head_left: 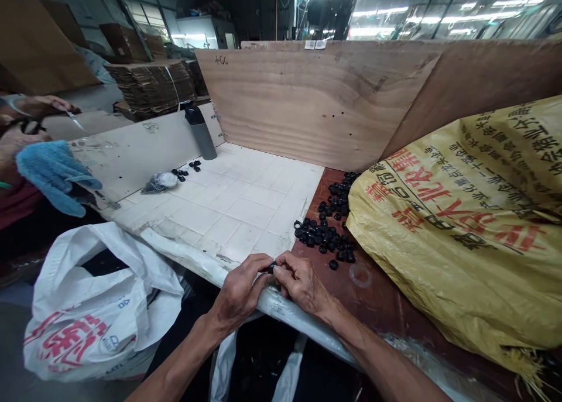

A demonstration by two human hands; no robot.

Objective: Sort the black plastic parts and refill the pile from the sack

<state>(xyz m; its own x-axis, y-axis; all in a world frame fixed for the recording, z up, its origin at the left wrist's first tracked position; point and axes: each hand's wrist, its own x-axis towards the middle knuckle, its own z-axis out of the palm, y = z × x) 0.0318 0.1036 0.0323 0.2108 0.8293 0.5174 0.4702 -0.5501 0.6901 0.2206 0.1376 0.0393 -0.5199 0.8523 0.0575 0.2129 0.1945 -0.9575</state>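
Between the fingertips of both hands is a small black round part (272, 268), mostly covered by the fingers. It looks like the loose black parts on the table, though its exact kind is too small to tell. My left hand (241, 288) pinches it from the left. My right hand (300, 278) closes on it from the right, thumb and forefinger pressed together. Both hands are at the front edge of the table. Just beyond my right hand lies a spread pile of small black round parts (322, 236) on the reddish-brown board (373, 291).
A yellow woven sack (461, 226) lies at the right. On the white tabletop (246, 197) are a grey bottle (202, 136), a small plastic bag (161, 182) and several black parts. A wooden panel (307, 98) closes the back. A white bag (105, 308) hangs at left, near another person's hand (48, 105).
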